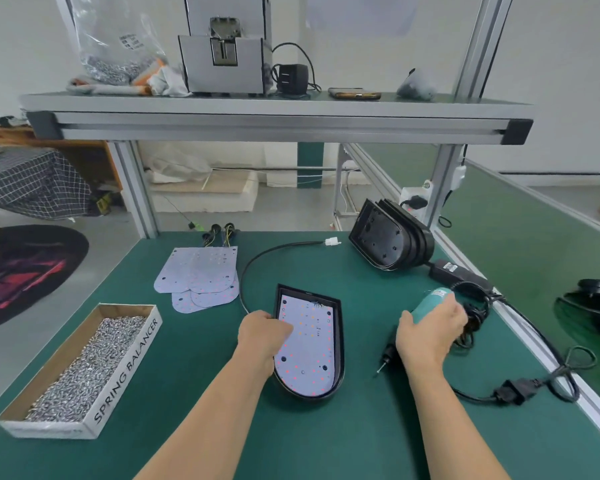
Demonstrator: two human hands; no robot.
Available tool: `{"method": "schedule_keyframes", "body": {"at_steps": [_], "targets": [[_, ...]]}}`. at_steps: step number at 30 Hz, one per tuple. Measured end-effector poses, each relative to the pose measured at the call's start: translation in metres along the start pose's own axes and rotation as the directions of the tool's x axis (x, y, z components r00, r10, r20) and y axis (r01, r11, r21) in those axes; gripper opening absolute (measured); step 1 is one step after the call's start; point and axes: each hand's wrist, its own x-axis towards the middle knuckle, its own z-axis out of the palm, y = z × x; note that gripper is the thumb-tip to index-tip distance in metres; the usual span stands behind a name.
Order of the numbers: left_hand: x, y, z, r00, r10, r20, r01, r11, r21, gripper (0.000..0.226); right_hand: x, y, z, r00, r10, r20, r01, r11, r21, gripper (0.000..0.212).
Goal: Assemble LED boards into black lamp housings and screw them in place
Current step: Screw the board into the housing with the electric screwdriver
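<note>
Housing [341, 341] lies flat at mid tabletop [187, 393], toward the near edge, with the board [309, 348] seated inside it. Left grip [262, 336] rests over the housing's left rim, fingers bent onto the board; cannot tell whether it pinches the rim. Right grip [430, 336] is wrapped round the teal screwdriver [430, 303], right of the housing, bit pointing down toward the tabletop. Spare boards [201, 275] are stacked toward the far edge, spare housings [392, 237] at the far right corner. Screw box [80, 368] sits at the left edge.

Phone [354, 94] and adapter [291, 77] sit on the shelf [278, 110].
</note>
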Motion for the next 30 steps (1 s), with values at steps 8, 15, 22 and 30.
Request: {"method": "schedule_keyframes", "body": {"at_steps": [8, 15, 22, 30], "targets": [[-0.015, 0.002, 0.002, 0.982, 0.125, 0.141, -0.113, 0.989, -0.093, 0.019, -0.002, 0.006, -0.005, 0.993, -0.119, 0.018, 0.119, 0.993, -0.004, 0.052], [-0.037, 0.025, -0.016, 0.795, 0.504, 0.339, -0.577, 0.801, 0.162, 0.013, -0.009, -0.011, -0.005, 0.923, -0.381, 0.052, 0.380, 0.925, 0.019, 0.057], [-0.069, 0.047, -0.040, 0.397, 0.583, 0.709, -0.917, 0.215, 0.336, 0.025, 0.000, -0.043, 0.002, 0.670, -0.639, 0.377, 0.670, 0.739, 0.061, 0.110], [-0.093, 0.070, -0.065, 0.320, 0.724, 0.611, -0.939, 0.156, 0.306, 0.030, 0.004, -0.060, 0.000, 0.857, -0.487, 0.166, 0.431, 0.856, 0.287, 0.024]]}}
